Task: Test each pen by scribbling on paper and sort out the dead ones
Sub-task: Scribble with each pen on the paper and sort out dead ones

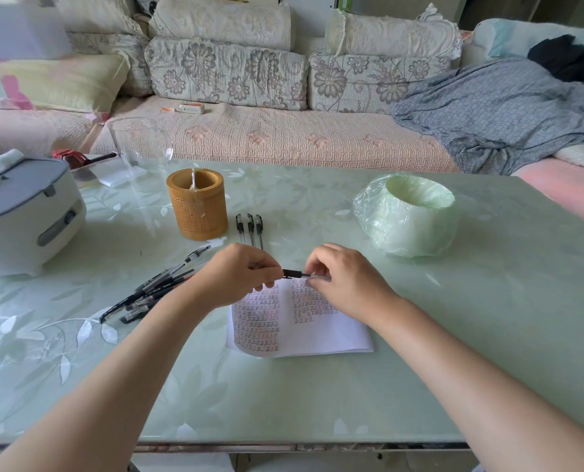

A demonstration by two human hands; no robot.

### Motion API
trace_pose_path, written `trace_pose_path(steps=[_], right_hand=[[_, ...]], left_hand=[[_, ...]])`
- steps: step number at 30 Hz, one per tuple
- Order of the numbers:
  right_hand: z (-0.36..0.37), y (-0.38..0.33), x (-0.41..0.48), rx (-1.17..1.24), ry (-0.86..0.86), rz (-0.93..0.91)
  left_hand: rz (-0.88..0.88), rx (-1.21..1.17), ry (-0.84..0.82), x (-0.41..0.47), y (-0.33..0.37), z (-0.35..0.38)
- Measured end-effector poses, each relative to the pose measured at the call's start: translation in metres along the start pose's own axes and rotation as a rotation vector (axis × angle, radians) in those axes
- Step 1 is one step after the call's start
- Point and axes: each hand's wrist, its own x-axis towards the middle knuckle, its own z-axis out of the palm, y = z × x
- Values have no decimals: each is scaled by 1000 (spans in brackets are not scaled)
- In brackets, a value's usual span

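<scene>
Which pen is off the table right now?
The pen pinched between the left hand and right hand above the paper. The row of three and the pile lie on the table.

Front: bare worktop (pixel 317 403) btwn paper (pixel 334 335) & near edge; open passage.
Left: pen pile (pixel 154 288) + cooker (pixel 21 212) obstruct low approach.
Rear ctr: pen holder (pixel 198 206), 3-pen row (pixel 249 228) just beside.
Right: bagged bin (pixel 409 226); bare strip btwn bin & paper.

Black pen (pixel 295 274) level above scribbled paper (pixel 331 335), loose pens (pixel 154 291) (left) — three pens (pixel 250 228) aligned beyond.
</scene>
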Motion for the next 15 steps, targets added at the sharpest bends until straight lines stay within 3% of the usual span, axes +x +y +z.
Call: trace_pose_path(steps=[5, 10, 15], right_hand=[[3, -3, -1, 195, -41, 126], [2, -13, 16, 95, -122, 48], [12, -29, 40, 42, -5, 139]], left_hand=[[51, 84, 74, -1, -2, -2], [53, 47, 169, 1, -15, -14], [8, 171, 269, -7, -40, -31]])
